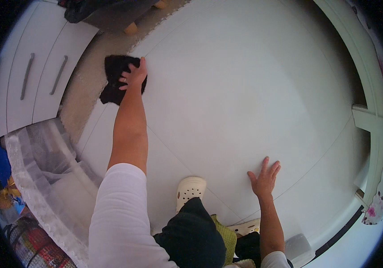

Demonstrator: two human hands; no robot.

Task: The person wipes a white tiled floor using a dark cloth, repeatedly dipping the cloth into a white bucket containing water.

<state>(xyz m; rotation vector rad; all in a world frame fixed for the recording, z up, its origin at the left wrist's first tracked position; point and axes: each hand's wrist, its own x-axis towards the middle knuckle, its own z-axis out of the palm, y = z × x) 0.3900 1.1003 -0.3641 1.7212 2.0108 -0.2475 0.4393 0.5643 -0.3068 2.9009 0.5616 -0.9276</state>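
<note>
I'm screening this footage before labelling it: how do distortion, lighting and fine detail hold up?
Head view: the cabinet doors and pale green frame bow along the rim, which fades to black at both sides; head view: light on the white floor looks soft, without harsh glare, darker beneath the frame; head view: the black cloth shows little texture.

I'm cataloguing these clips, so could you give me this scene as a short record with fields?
Left hand: fingers spread on a black cloth
Right hand: fingers spread, holding nothing; contact with the white floor unclear
Cloth position: on the floor, reaching the beige strip near the white cabinet
Footwear: cream clogs with holes
Right side: pale green frame, floral fabric beside it
Lower right: translucent container
</note>
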